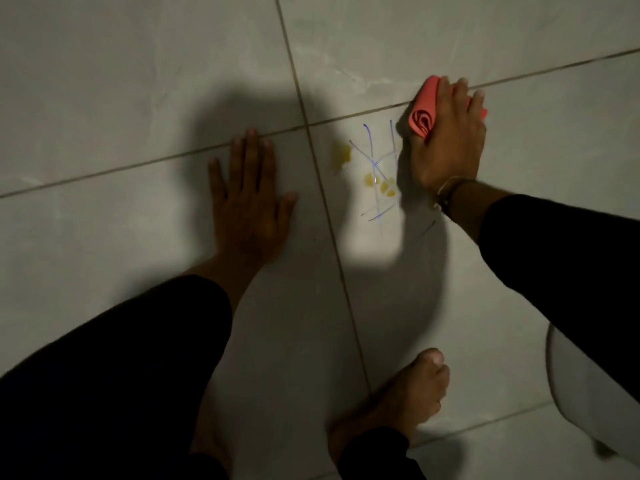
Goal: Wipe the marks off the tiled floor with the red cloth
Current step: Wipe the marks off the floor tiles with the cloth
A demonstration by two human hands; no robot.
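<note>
Blue pen lines cross each other on a pale floor tile, with yellow blotches among them and one more yellow blotch to their left. My right hand presses a folded red cloth flat on the floor at the upper right edge of the marks, on a grout line. My left hand lies flat on the tile to the left, fingers spread, holding nothing.
My bare right foot stands on the tile below the marks. A white rounded object sits at the right edge. Dark grout lines run between the tiles. My own shadow covers the middle of the floor.
</note>
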